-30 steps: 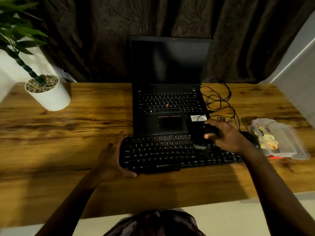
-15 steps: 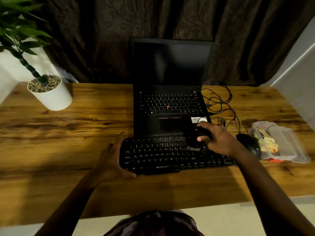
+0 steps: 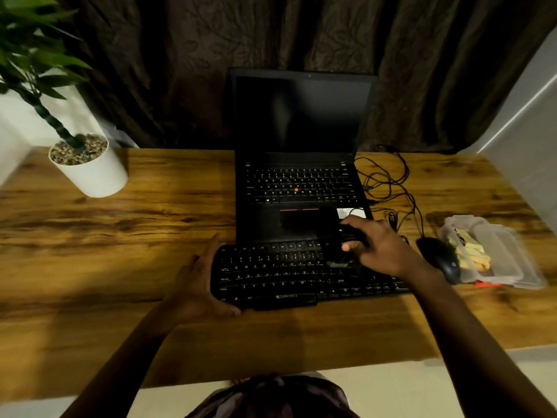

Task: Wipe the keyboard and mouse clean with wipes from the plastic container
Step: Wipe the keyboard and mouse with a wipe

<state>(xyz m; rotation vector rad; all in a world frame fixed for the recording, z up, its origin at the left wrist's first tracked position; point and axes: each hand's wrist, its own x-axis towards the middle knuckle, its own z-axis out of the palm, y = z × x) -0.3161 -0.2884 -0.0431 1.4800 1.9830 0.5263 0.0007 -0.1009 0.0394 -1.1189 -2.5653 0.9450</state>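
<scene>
A black keyboard (image 3: 271, 276) lies on the wooden desk in front of the laptop. My left hand (image 3: 199, 282) grips its left end, with the thumb on the front edge. My right hand (image 3: 382, 248) is closed on a dark wadded wipe (image 3: 351, 233) and presses it on the keyboard's upper right rows, at the laptop's front edge. The black mouse (image 3: 440, 257) sits just right of my right wrist, untouched. The clear plastic container (image 3: 500, 251) stands beside the mouse, with yellowish contents inside.
An open black laptop (image 3: 301, 188) with a dark screen stands behind the keyboard. Tangled black cables (image 3: 388, 182) lie to its right. A white plant pot (image 3: 90, 170) stands at the back left. A dark curtain hangs behind the desk.
My right hand has slid the wipe a little to the left along the keyboard's upper rows, uncovering the mouse beside my wrist. My left hand has kept its grip.
</scene>
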